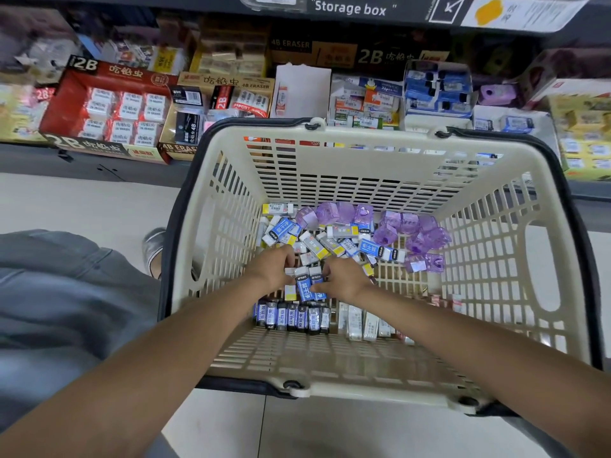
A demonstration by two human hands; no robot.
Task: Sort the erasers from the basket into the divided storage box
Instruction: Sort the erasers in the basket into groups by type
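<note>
A cream plastic basket (390,153) with a dark handle stands on the floor before a low shelf. Its bottom holds a loose pile of blue-and-white sleeved erasers (330,241), purple translucent erasers (410,231), a row of dark-sleeved erasers (291,317) and white ones (360,323). Both my hands reach into the basket. My left hand (276,264) and my right hand (344,276) curl their fingers round a small bunch of blue-sleeved erasers (309,285) held between them. A divided storage box is not identifiable.
The shelf behind carries open display boxes: a red 2B eraser box (109,107), a 4B eraser box (228,100), a blue-eraser box (436,90). A "Storage box" label (350,8) sits on the shelf above. A grey-clad knee (59,292) and shoe (153,242) are at left.
</note>
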